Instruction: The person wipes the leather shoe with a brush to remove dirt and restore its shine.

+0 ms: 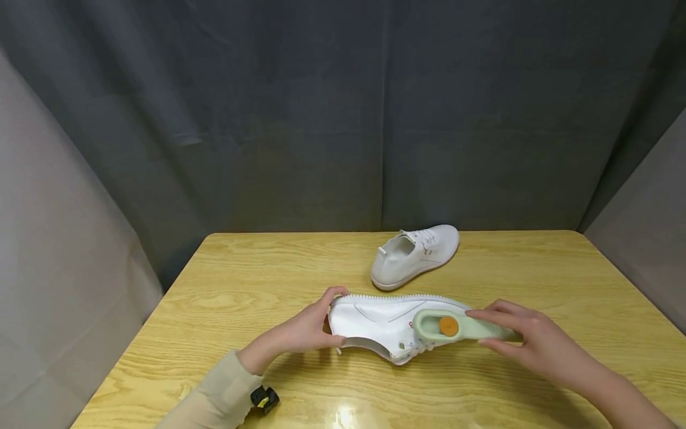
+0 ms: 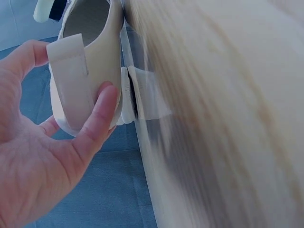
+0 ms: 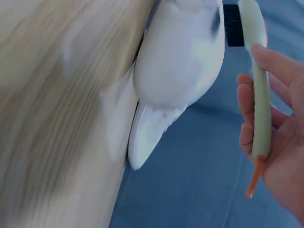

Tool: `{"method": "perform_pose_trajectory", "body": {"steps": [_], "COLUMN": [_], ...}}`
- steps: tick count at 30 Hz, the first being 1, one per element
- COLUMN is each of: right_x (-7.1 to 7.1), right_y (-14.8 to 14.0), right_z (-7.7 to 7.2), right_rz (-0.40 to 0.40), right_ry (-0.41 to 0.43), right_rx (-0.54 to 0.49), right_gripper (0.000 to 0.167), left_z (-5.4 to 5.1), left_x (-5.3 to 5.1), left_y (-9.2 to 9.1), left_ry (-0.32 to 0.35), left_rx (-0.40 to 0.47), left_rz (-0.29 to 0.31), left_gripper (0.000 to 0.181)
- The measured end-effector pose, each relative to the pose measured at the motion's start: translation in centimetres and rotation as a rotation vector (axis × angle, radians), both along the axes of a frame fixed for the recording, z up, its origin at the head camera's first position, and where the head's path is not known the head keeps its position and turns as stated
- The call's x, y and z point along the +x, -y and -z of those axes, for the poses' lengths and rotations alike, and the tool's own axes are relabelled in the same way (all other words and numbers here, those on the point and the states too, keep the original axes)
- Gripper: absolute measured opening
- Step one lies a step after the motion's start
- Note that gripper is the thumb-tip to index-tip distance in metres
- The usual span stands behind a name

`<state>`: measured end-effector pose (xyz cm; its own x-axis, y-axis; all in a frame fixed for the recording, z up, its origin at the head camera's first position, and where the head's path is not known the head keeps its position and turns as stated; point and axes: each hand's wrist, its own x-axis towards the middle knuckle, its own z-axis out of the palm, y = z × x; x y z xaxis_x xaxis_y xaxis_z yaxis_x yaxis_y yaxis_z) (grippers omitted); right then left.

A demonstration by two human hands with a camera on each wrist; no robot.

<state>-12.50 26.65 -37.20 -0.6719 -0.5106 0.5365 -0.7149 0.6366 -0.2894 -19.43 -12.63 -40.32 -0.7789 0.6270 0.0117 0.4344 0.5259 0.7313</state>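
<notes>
A white lace-up shoe (image 1: 370,319) lies tilted on its side, its sole edge facing away and its opening toward me. My left hand (image 1: 305,328) grips the heel, thumb on one side and fingers on the other, around the heel tab (image 2: 71,78). In my right hand (image 1: 541,345) is a pale green shoe brush (image 1: 474,329) with an orange round button, held by its handle. Its dark bristles (image 3: 233,26) face the shoe's upper near the laces; whether they touch it I cannot tell. An orange loop (image 3: 255,178) hangs from the handle end.
A second white shoe (image 1: 442,244) stands upright at the back of the wooden table (image 1: 241,268), just beyond the held one. Dark curtain (image 1: 300,119) hangs behind the table, with pale cloth panels (image 1: 59,268) at the sides.
</notes>
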Motion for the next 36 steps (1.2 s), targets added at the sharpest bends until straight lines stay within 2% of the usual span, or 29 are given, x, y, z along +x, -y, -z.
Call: {"method": "perform_pose_trajectory", "body": {"steps": [2,4,11,16,23,28,33,36], "right_x": [-0.1,-0.2,-1.1,-1.5,-1.2,-1.0,-1.0,-1.0], "right_y": [0.6,0.9,-0.8,-2.3,-2.4,-1.9,-1.5,-1.3], "right_z": [-0.1,-0.3,-0.8,-0.8,-1.0,-1.3,-1.3,-1.3], "right_rz": [-0.007,0.019,0.200,0.306,0.284,0.260,0.254,0.252], "right_ry": [-0.004,-0.002,0.028,-0.030,-0.063,-0.065,-0.052,-0.052], "right_rx": [0.026,0.044,0.012,-0.017,-0.055,-0.063,-0.051,-0.050], "right_gripper": [0.056,0.053,0.046,0.045,0.046,0.048,0.049,0.050], "left_z": [-0.1,-0.1,-0.1,-0.2,0.0,0.0,0.1,0.3], "left_x": [0.0,0.1,0.2,0.2,0.3,0.4,0.4,0.4], "left_y": [0.0,0.1,0.1,0.2,0.3,0.2,0.2,0.2], "left_ry": [-0.001,0.001,0.009,0.004,0.021,0.050,0.079,0.070], "left_rx": [-0.002,-0.004,-0.014,-0.011,-0.007,-0.005,-0.041,-0.074], "left_rz": [0.001,0.002,0.005,0.011,0.020,0.050,0.068,0.067], "left_gripper": [0.081,0.081,0.081,0.078,0.076,0.076,0.073,0.072]}}
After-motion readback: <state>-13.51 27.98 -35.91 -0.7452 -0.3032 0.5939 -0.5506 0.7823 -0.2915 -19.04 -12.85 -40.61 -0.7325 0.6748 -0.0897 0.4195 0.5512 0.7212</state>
